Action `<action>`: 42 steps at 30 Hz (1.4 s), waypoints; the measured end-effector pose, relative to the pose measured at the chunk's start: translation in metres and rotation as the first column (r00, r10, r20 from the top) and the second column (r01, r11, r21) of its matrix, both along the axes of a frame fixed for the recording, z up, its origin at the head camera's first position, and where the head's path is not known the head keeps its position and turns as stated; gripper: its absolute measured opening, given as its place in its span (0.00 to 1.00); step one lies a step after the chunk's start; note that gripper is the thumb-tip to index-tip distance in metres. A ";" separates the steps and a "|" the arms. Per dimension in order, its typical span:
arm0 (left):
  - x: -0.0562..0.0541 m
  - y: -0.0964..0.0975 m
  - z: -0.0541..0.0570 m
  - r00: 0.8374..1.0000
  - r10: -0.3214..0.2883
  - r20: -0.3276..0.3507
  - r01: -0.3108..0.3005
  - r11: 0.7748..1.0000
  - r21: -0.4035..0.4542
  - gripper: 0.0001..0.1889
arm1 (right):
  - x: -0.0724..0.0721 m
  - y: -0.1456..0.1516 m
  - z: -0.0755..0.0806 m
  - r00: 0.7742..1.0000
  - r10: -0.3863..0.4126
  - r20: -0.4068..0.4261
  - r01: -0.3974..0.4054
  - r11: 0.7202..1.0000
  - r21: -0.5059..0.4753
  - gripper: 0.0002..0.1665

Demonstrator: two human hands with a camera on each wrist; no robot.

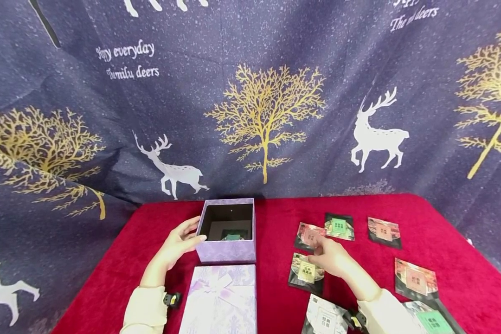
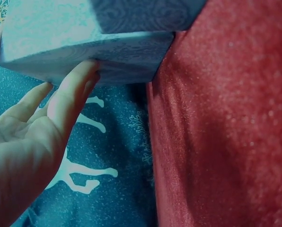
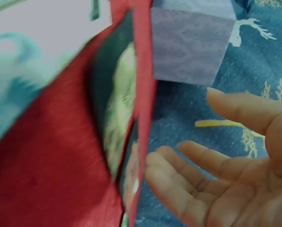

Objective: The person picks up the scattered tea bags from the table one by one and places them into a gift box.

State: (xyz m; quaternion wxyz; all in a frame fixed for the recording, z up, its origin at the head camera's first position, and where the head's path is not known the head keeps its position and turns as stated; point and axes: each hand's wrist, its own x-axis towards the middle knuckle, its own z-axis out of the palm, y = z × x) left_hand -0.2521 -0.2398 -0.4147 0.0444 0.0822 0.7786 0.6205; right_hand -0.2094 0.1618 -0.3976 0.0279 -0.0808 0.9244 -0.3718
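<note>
My left hand [image 1: 175,243] rests against the left side of an open lilac box [image 1: 227,253], its thumb near the front corner. Inside the box lies a dark sachet with a green label [image 1: 234,237]. In the left wrist view the fingers of that hand touch the patterned wall of the box [image 2: 108,54]. My right hand [image 1: 336,260] hovers over a red-labelled sachet [image 1: 304,234] and a yellow-labelled sachet [image 1: 305,274], partly covering the red one. Seen from the right wrist, the thumb and fingers [image 3: 193,196] are spread apart and hold nothing.
The bow-topped lilac lid [image 1: 221,301] lies in front of the box. More sachets lie on the red cloth: green [image 1: 339,226] and red [image 1: 384,232] behind, red [image 1: 415,279] at right, white [image 1: 325,320] and green [image 1: 434,321] near the front. A deer-print curtain [image 1: 300,176] hangs behind.
</note>
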 end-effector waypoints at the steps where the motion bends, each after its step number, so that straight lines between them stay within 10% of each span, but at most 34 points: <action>1: 0.000 0.000 0.000 1.000 -0.001 0.002 0.001 1.000 0.001 0.34 | 0.001 0.002 -0.002 1.000 -0.004 0.007 0.004 1.000 0.012 0.19; 26: 0.000 -0.001 -0.001 1.000 -0.003 -0.009 0.003 1.000 -0.030 0.34 | -0.005 0.012 -0.024 0.999 0.017 0.032 -0.024 0.976 0.218 0.24; 42: 0.000 0.000 -0.001 1.000 0.001 -0.014 -0.001 0.999 -0.039 0.34 | -0.008 0.019 -0.032 0.996 0.084 -0.014 -0.080 0.981 0.177 0.23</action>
